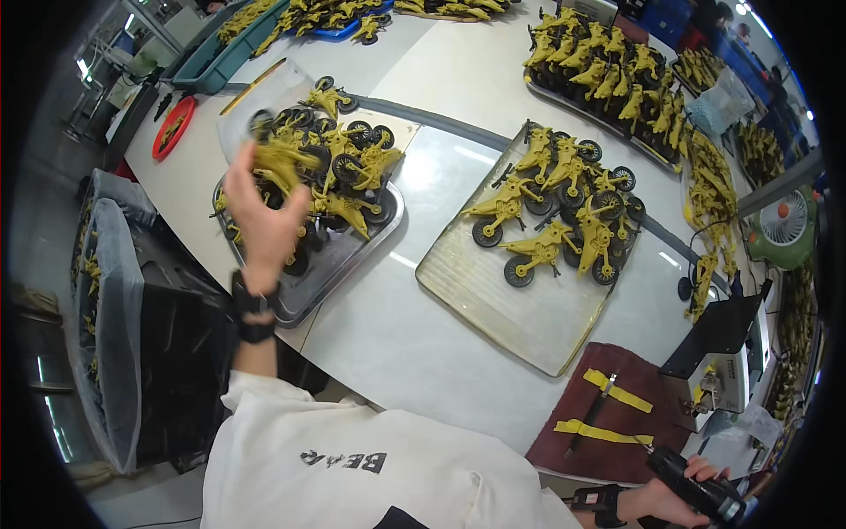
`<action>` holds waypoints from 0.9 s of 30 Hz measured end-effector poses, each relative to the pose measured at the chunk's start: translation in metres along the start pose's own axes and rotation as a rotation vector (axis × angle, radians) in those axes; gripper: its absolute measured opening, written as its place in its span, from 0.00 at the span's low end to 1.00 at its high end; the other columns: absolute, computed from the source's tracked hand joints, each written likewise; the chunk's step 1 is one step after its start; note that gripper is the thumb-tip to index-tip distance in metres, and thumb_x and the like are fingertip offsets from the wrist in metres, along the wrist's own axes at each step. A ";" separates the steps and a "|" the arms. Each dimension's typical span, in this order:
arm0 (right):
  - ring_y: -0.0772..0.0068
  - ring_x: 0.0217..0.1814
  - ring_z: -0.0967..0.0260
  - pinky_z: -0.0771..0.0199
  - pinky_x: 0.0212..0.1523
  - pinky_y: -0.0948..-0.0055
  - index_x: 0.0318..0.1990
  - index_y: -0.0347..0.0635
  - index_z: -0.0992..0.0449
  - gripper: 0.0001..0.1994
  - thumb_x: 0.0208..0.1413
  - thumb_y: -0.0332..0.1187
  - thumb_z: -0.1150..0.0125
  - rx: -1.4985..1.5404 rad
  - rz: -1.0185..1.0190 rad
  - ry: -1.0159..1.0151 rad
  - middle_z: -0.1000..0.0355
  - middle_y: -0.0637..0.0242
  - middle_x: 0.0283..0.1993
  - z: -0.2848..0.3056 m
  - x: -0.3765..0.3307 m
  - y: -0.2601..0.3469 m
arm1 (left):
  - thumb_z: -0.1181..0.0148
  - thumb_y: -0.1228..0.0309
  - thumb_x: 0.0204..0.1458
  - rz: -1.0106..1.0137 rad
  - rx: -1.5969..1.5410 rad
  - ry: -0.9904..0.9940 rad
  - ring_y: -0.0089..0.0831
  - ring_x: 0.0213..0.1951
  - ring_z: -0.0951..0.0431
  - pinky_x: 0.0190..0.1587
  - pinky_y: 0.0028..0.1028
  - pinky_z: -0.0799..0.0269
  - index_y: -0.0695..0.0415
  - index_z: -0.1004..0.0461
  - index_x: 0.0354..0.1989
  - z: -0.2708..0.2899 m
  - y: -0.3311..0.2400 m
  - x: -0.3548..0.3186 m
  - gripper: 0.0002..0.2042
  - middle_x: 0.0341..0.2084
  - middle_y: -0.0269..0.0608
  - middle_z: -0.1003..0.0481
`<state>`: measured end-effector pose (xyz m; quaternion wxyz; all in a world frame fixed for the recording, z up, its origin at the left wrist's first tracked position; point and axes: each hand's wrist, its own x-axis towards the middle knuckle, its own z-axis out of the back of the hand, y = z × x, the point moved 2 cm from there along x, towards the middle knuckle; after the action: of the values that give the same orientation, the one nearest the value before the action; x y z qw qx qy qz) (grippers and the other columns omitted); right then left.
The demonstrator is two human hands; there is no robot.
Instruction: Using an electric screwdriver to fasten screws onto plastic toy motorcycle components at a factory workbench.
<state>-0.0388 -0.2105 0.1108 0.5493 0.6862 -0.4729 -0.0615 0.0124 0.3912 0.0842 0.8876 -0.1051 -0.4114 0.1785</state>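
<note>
Head view: shirt (344,432) bears dark lettering. Left hand (264,216) pinches a motion-blurred yellow bike (286,165) above the left tray (339,275), heaped with similar bikes (357,167). Right hand (671,504) wraps a black driver (692,485), tip over the maroon mat (573,441). Right tray (520,309) holds bikes toward its far end. White table (388,357) beneath; red bowl (183,113) at left, green fan (784,222) at right

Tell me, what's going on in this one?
A person's left hand holds a motion-blurred yellow toy motorcycle over a gray tray heaped with similar ones. The right hand grips a black power screwdriver, its tip over a maroon cloth. More toy motorcycles lie toward the far end of a pale tray mid-table.
</note>
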 end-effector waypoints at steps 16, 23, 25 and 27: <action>0.75 0.22 0.46 0.44 0.30 0.73 0.54 0.30 0.41 0.37 0.55 0.61 0.61 0.001 -0.087 0.093 0.41 0.66 0.25 -0.040 -0.025 -0.005 | 0.35 0.52 0.32 -0.211 0.302 0.981 0.46 0.52 0.32 0.58 0.41 0.46 0.50 0.33 0.54 -0.107 0.002 0.073 0.35 0.49 0.52 0.31; 0.75 0.23 0.46 0.44 0.31 0.72 0.54 0.30 0.41 0.37 0.55 0.61 0.62 -0.068 -0.129 0.048 0.41 0.66 0.26 -0.030 -0.022 -0.012 | 0.37 0.60 0.32 -0.165 0.005 0.540 0.40 0.40 0.26 0.43 0.37 0.34 0.56 0.29 0.39 -0.070 0.034 0.076 0.23 0.36 0.46 0.26; 0.75 0.23 0.46 0.44 0.31 0.72 0.54 0.30 0.41 0.37 0.55 0.61 0.62 -0.073 -0.135 0.054 0.41 0.66 0.26 -0.033 -0.022 -0.017 | 0.36 0.62 0.35 -0.094 -0.071 0.374 0.41 0.39 0.26 0.44 0.35 0.32 0.60 0.29 0.40 -0.051 0.046 0.070 0.23 0.35 0.47 0.26; 0.75 0.23 0.46 0.44 0.32 0.72 0.54 0.30 0.41 0.36 0.56 0.61 0.62 -0.031 -0.174 0.093 0.41 0.66 0.26 -0.036 -0.021 -0.021 | 0.35 0.61 0.37 -0.015 -0.109 0.286 0.40 0.41 0.26 0.45 0.35 0.32 0.60 0.31 0.44 -0.042 0.085 0.065 0.25 0.36 0.47 0.26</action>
<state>-0.0156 -0.1715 0.0987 0.5737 0.7183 -0.3844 -0.0843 0.0638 0.4929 0.0739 0.9313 -0.1745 -0.2909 0.1324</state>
